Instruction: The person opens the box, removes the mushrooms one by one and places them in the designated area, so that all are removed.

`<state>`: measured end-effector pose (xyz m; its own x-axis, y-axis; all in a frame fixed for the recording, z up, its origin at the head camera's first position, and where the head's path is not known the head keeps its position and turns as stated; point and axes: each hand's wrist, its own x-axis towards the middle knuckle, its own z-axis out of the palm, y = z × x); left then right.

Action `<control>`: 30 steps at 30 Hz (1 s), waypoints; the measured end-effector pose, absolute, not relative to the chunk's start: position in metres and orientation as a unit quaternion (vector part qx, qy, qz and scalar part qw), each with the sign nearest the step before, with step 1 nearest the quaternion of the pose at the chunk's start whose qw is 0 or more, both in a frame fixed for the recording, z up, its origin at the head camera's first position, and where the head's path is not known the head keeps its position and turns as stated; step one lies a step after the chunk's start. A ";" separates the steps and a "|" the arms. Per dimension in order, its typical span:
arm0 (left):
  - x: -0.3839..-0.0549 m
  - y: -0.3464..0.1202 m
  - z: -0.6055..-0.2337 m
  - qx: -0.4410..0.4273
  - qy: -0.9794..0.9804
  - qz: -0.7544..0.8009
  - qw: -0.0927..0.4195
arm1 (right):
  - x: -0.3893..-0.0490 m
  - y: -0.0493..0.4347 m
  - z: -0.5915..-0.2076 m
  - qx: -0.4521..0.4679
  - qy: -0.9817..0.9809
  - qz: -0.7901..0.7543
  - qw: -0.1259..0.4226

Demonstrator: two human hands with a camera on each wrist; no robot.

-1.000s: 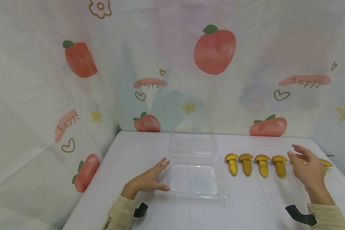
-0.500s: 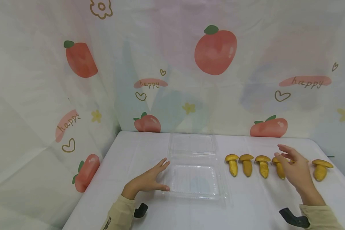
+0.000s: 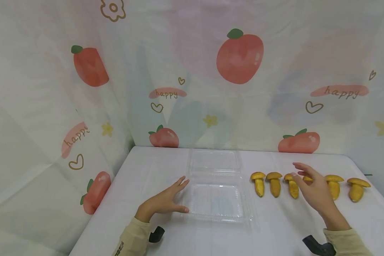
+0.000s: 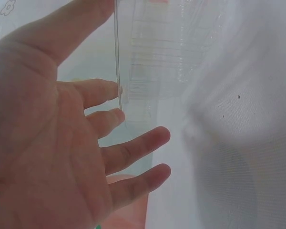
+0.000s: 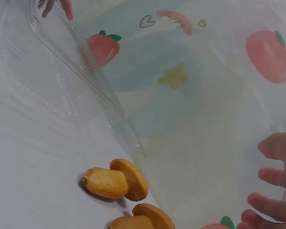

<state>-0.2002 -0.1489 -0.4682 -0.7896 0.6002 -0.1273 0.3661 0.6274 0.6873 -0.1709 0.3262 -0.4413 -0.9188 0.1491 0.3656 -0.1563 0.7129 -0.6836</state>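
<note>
A clear plastic clamshell box (image 3: 217, 216) lies with its lid (image 3: 215, 160) folded back in the middle of the table. My left hand (image 3: 163, 201) is at its left side, fingers spread; in the left wrist view the thumb and some fingertips (image 4: 115, 114) meet the box's edge. Several yellow-brown mushrooms stand in a row to the right, caps away from me. My right hand (image 3: 316, 193) hovers above the row, fingers loosely bent and holding nothing. It partly covers the third mushroom (image 3: 293, 188) and most of the fourth. In the right wrist view, the leftmost mushroom (image 5: 107, 182) shows near the box.
A white-covered table (image 3: 166, 163) bears everything. Behind it and to the left hang fabric walls (image 3: 252, 106) printed with fruit, hearts and the word "happy". The rightmost mushroom (image 3: 356, 190) lies close to the table's right edge.
My right hand has moved left along the row of mushrooms, uncovering the two rightmost ones. My left hand, the box and the mushrooms have stayed in place.
</note>
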 end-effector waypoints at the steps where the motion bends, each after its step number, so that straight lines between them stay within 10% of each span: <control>1: -0.200 -0.149 -0.468 0.274 0.885 0.334 0.175 | -0.171 0.325 -0.442 0.008 -0.903 0.377 0.206; 30: -0.196 -0.147 -0.461 0.265 0.909 0.294 0.129 | -0.168 0.288 -0.449 0.071 -0.912 0.372 0.156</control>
